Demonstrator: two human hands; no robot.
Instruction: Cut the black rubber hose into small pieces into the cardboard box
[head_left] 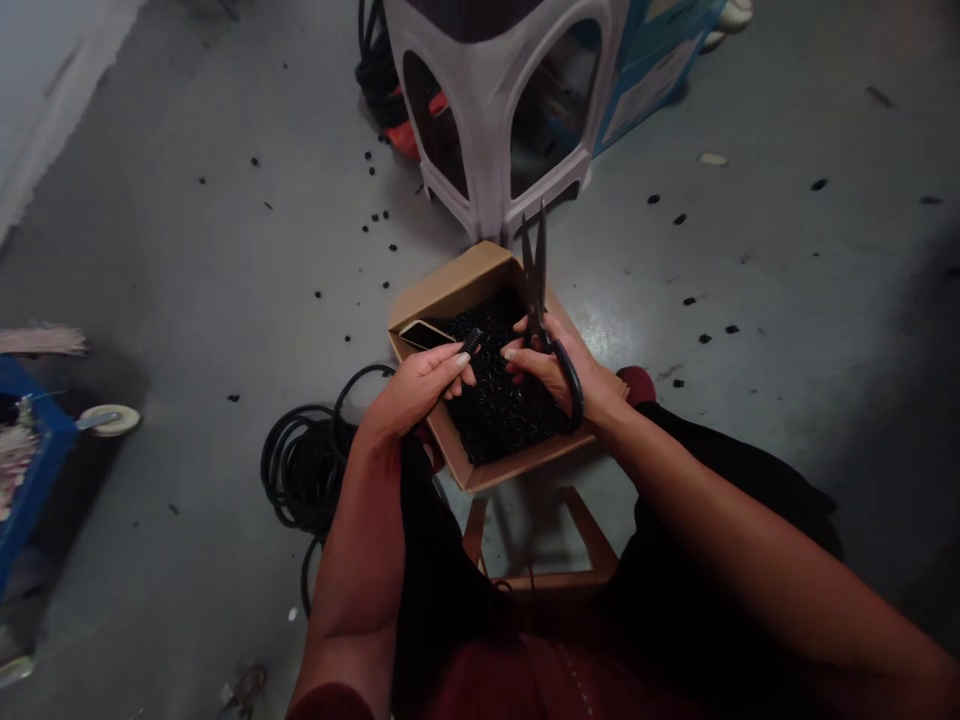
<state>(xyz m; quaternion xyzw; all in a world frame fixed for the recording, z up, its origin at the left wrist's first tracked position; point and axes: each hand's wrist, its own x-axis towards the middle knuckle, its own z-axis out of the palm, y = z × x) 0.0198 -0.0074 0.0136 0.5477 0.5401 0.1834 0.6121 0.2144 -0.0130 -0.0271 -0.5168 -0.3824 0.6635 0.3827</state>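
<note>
My left hand [433,378] pinches the end of a black ribbed tube [472,342] over the left part of a cardboard box [465,272]. Many small black pieces [499,415] lie in the box. A phone-like dark rectangle with a pale edge [426,335] rests at the box's left corner. To the right, my right hand [555,362] is closed round black-handled scissors [536,275], whose blades point away from me and are slightly apart. The blades do not touch the tube.
A coiled black tube [304,470] lies on the floor to the left. Beyond the box stands a pale plastic stool [487,90], beside a blue box [656,70]. A blue wheeled cart [45,450] is at the far left. Small black bits dot the floor.
</note>
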